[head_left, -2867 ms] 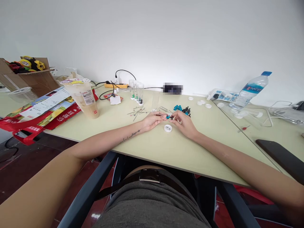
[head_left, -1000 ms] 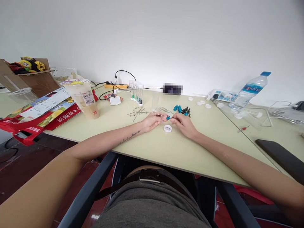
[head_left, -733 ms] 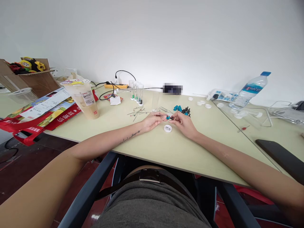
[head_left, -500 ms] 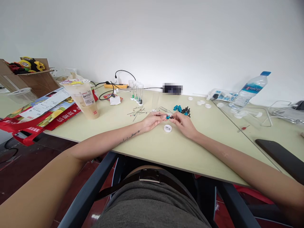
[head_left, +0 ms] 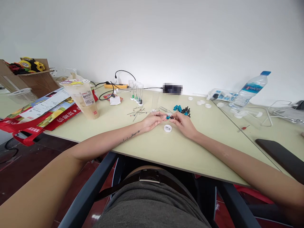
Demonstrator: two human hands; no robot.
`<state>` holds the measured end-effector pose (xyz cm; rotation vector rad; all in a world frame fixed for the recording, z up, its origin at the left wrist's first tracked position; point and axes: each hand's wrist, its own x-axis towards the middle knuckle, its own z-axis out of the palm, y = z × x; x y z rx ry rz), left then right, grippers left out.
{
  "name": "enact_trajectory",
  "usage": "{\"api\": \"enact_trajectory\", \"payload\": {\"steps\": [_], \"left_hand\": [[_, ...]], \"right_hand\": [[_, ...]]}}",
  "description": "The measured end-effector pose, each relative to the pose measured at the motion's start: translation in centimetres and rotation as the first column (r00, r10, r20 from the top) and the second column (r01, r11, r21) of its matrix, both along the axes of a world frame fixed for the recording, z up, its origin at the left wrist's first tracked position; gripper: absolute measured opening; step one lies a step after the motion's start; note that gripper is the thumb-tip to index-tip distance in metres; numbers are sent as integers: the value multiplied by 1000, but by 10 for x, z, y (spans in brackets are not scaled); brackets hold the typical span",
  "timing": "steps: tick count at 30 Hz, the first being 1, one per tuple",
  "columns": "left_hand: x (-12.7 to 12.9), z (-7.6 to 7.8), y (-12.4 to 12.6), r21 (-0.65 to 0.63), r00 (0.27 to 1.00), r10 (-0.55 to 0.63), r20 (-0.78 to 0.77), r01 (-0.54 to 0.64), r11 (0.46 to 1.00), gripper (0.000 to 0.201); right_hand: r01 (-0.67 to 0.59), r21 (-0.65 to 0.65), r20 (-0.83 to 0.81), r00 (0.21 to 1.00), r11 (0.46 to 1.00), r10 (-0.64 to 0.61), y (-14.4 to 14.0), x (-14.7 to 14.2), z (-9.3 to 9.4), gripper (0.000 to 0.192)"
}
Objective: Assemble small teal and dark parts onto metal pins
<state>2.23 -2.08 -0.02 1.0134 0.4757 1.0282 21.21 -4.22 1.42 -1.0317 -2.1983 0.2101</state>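
My left hand [head_left: 154, 120] and my right hand [head_left: 184, 124] meet fingertip to fingertip over the pale green table [head_left: 152, 148]. Between the fingertips sits a small teal bead-like piece [head_left: 168, 117], and my left fingers pinch a thin metal pin pointing left. My right fingertips close on the dark end beside the teal piece. A white round cap [head_left: 167, 128] lies on the table just below the hands. A heap of teal and black small pieces [head_left: 182, 110] lies just beyond my right hand.
Loose pins [head_left: 139, 112] and several clear tubes [head_left: 137, 91] stand behind my left hand. A drink cup [head_left: 83, 98] and a red bag [head_left: 35, 117] are at the left. A water bottle [head_left: 249, 90], white caps [head_left: 201, 103] and a dark phone [head_left: 280, 158] are at the right.
Both hands stay together at the same spot; the fingers shift slightly around the teal piece. Nothing else on the table has moved.
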Motion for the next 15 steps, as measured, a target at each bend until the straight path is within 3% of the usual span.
{"api": "enact_trajectory", "payload": {"steps": [3,8,12,15], "left_hand": [[0,0,0,-1,1000,-9,-2,9,1000,19],[0,1,-1,-15,1000,1,1,-1,1000,19],[0,1,-1,16,1000,-24,4,24,1000,18],[0,1,0,4,1000,-12,2,12,1000,19]], "right_hand": [[-20,-11,31,999,1000,21,1,0,0,32],[27,5,-16,1000,1000,-27,-1,0,1,26],[-33,-37,29,999,999,34,-1,0,2,38],[-4,-4,6,1000,1000,4,-1,0,2,30]]}}
